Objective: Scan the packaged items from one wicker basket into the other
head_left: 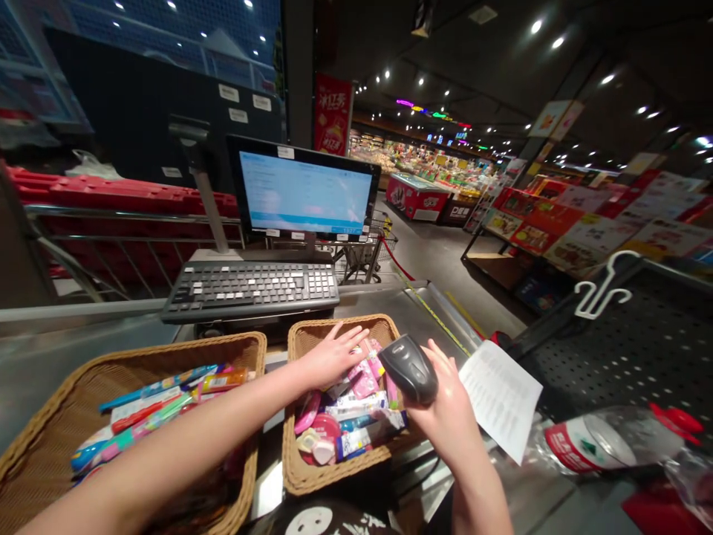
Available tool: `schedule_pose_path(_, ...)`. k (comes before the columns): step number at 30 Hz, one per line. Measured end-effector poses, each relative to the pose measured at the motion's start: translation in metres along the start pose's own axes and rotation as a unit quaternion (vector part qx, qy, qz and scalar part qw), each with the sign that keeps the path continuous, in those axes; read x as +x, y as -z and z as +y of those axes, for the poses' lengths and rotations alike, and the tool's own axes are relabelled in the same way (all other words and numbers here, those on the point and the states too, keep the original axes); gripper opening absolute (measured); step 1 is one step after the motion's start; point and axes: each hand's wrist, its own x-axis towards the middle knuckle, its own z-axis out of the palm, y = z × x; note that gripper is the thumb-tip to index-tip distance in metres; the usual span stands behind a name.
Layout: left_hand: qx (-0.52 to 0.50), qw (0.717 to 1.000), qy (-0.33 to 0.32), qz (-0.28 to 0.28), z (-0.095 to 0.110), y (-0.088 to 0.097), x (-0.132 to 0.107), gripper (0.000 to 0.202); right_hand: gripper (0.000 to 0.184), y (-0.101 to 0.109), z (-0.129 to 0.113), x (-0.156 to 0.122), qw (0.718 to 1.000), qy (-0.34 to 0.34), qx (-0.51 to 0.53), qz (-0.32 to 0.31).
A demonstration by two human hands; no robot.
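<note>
My right hand [445,409] is closed round a dark handheld barcode scanner [409,365], held over the right edge of a small wicker basket [304,475]. My left hand [334,353] reaches into that basket with fingers stretched out flat, resting on pink packets [365,375] among several small toiletry items. A larger wicker basket [44,438] at the left holds packaged toothbrushes [159,386] and similar long packs.
A black keyboard [250,286] and a lit till screen [304,193] stand behind the baskets on the steel counter [33,364]. A paper receipt [501,397] and a plastic bottle with a red cap [607,442] lie at the right. Store aisles stretch beyond.
</note>
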Motion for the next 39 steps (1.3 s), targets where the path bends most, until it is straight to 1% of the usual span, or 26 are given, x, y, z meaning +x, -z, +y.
schedule_pose_path(5,0.003,0.995,-0.090,-0.035,-0.015,-0.026,0.025,0.050,0.056,0.000,0.008,0.002,1.000,-0.008,0.002,0.004)
schedule_pose_path(8,0.011,0.994,-0.106,-0.033,-0.025,-0.043,0.033,0.040,0.056,0.000,0.013,0.002,1.000,-0.009,0.006,0.002)
schedule_pose_path(11,0.017,0.993,-0.116,-0.024,-0.029,-0.056,0.037,0.036,0.054,-0.001,0.018,0.002,1.000,-0.013,0.011,-0.001)
schedule_pose_path(16,0.025,0.990,-0.138,-0.029,-0.027,-0.065,0.039,0.032,0.055,-0.003,0.025,0.001,0.999,-0.028,0.005,-0.015)
schedule_pose_path(20,0.023,0.992,-0.124,-0.023,-0.026,-0.066,0.040,0.033,0.054,-0.002,0.026,0.001,0.999,-0.036,0.001,-0.021)
schedule_pose_path(23,0.028,0.993,-0.108,-0.031,-0.025,-0.058,0.040,0.036,0.054,0.000,0.027,0.000,0.999,-0.036,0.003,-0.021)
schedule_pose_path(26,0.043,0.995,-0.088,-0.023,-0.024,-0.039,0.036,0.036,0.054,0.002,0.027,-0.001,0.999,-0.035,0.000,-0.020)
schedule_pose_path(29,0.068,0.997,-0.046,-0.003,-0.022,-0.016,0.029,0.036,0.052,0.001,0.027,-0.001,0.999,-0.033,-0.007,-0.018)
schedule_pose_path(32,0.097,0.995,-0.004,0.018,-0.021,0.002,0.020,0.028,0.050,-0.002,0.025,0.000,1.000,-0.021,-0.010,-0.017)
schedule_pose_path(34,0.120,0.992,0.012,0.038,-0.020,0.011,0.014,0.025,0.049,-0.004,0.022,0.001,1.000,-0.009,-0.014,-0.016)
schedule_pose_path(39,0.182,0.978,0.041,0.093,-0.012,0.029,0.000,0.025,0.049,-0.008,0.009,0.002,1.000,0.012,-0.024,-0.012)
